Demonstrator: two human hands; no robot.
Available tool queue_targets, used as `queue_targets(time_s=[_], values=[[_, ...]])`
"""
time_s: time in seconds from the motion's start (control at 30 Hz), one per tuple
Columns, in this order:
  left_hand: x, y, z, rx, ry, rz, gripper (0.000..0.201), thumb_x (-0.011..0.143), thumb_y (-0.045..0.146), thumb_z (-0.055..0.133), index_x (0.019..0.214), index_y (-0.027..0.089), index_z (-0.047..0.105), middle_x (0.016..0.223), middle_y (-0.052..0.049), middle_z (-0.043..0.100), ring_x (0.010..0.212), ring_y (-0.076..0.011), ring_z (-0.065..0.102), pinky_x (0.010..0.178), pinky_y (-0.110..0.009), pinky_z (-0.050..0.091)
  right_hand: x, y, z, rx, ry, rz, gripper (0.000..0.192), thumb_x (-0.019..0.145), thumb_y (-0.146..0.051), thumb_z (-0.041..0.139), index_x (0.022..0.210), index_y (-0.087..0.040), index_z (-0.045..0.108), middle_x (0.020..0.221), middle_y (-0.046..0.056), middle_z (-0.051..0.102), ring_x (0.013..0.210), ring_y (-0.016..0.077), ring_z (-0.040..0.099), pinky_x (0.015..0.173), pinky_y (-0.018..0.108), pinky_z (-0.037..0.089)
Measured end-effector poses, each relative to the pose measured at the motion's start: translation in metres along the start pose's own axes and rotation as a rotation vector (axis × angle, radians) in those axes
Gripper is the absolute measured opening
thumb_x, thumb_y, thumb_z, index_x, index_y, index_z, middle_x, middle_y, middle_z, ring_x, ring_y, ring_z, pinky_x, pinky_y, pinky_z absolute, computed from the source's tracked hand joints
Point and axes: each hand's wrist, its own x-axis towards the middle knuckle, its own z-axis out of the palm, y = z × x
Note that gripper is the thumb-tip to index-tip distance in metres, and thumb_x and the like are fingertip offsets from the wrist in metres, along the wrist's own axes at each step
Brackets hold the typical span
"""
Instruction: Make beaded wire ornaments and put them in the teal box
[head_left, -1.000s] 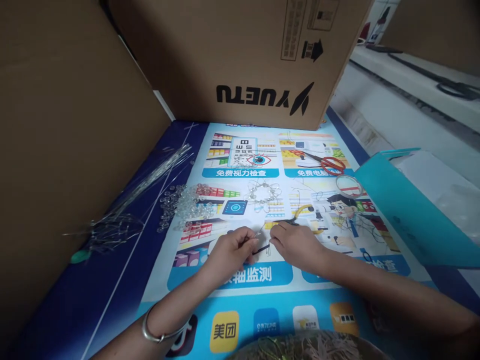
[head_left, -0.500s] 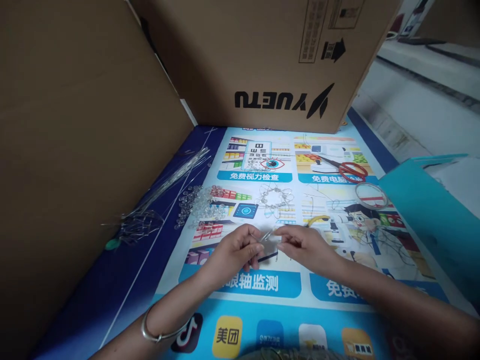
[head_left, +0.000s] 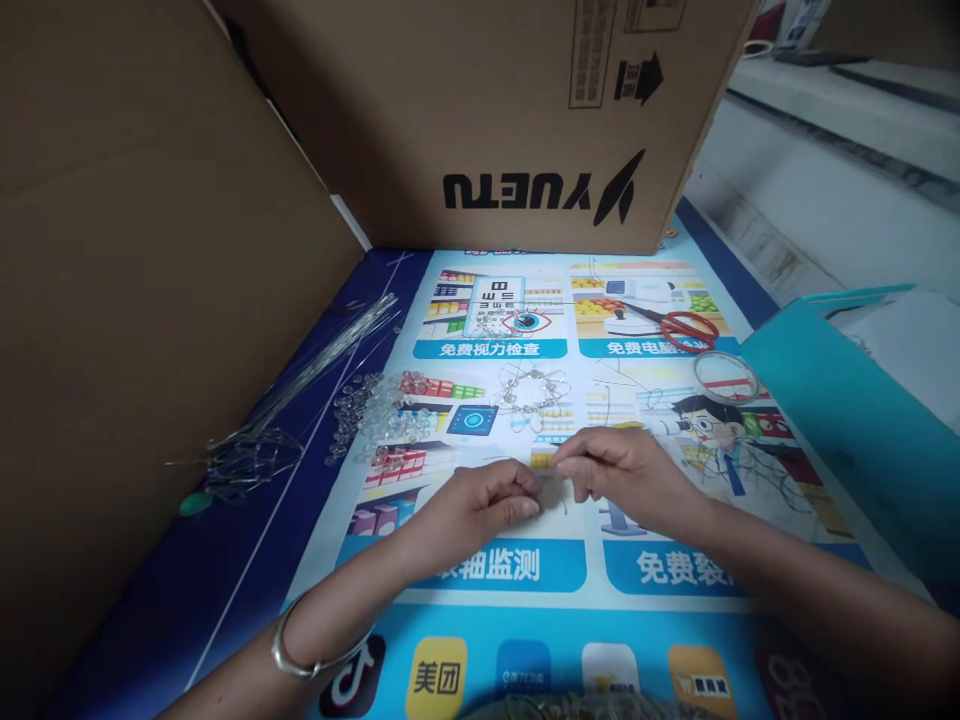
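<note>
My left hand (head_left: 484, 505) is closed, with a bangle on its wrist, thumb and fingers pinched on a thin wire (head_left: 550, 474). The fingers of my right hand (head_left: 626, 468) also pinch, close to the wire's other side; the exact grip is too fine to see. Just beyond my hands lies a flower-like ring of clear beads and wire loops (head_left: 534, 391). To its left is a loose pile of clear beads (head_left: 382, 415).
Farther left lie a bundle of straight wires (head_left: 337, 350) and a tangled wire piece (head_left: 251, 462). Red-handled scissors (head_left: 688, 331) and a wire coil (head_left: 726, 379) rest at right, near a teal folder (head_left: 840, 390). Cardboard boxes (head_left: 540, 120) wall the back and left.
My right hand has moved slightly up and my left fingers have curled closer together. The slanted strands between the hands now appear nearly level. The whole view has shifted slightly.
</note>
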Motion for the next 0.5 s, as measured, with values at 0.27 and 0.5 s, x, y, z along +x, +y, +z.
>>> queue_targets(time_s=[0.27,0.5], values=[[-0.014,0.017,-0.02,0.347,0.097,0.06,0.025,0.079,0.032,0.051,0.097,0.025,0.066,0.094,-0.004,0.067,0.085,-0.0241,0.058,0.073,-0.031,0.041,0.008,-0.034,-0.015,-0.454,-0.033,-0.203,0.018,0.084,-0.027,0.048,0.084,-0.021,0.065,0.08,-0.001,0.065,0.073,0.0103,0.059,0.066,0.02,0.043],[0.003,0.026,-0.023,0.351,0.317,0.212,0.014,0.075,0.028,0.056,0.078,0.023,0.069,0.075,0.0,0.067,0.067,-0.0172,0.057,0.064,-0.026,0.041,0.03,-0.042,-0.003,-0.566,-0.06,-0.288,0.019,0.085,-0.029,0.046,0.086,-0.02,0.064,0.083,0.0,0.064,0.078,0.0107,0.057,0.07,0.022,0.042]])
